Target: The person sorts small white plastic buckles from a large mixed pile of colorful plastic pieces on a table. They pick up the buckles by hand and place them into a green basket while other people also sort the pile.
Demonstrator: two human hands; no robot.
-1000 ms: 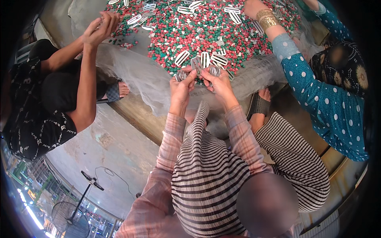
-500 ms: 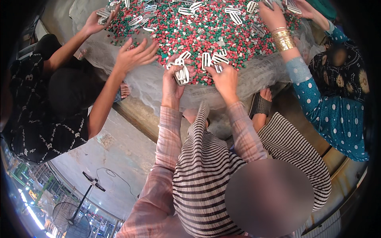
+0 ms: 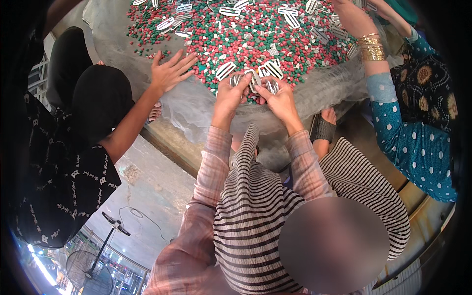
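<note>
My left hand [image 3: 229, 98] is closed around slotted metal buckles, partly hidden by the fingers. One upright oval buckle [image 3: 253, 80] stands between my two hands, touched by the fingertips of both. In my right hand [image 3: 280, 101] are more metal buckles [image 3: 271, 87], gripped between thumb and fingers. Just beyond my hands, a pale buckle [image 3: 225, 71] and a small cluster of buckles [image 3: 270, 70] lie on a bed of small red, green and white pellets [image 3: 236, 42].
Translucent sheeting [image 3: 191, 105] borders the pellets. At left, a co-worker's open hand [image 3: 172, 71] rests at the pellets' edge. A second co-worker's arm with gold bangles [image 3: 372, 49] reaches in from the right. More buckles [image 3: 290, 18] lie scattered farther off. A fan [image 3: 88, 273] stands at lower left.
My hands have come together, the left moving right, with a buckle now between them. The left co-worker's farther hand has gone from the pellets; the bangled arm has shifted right.
</note>
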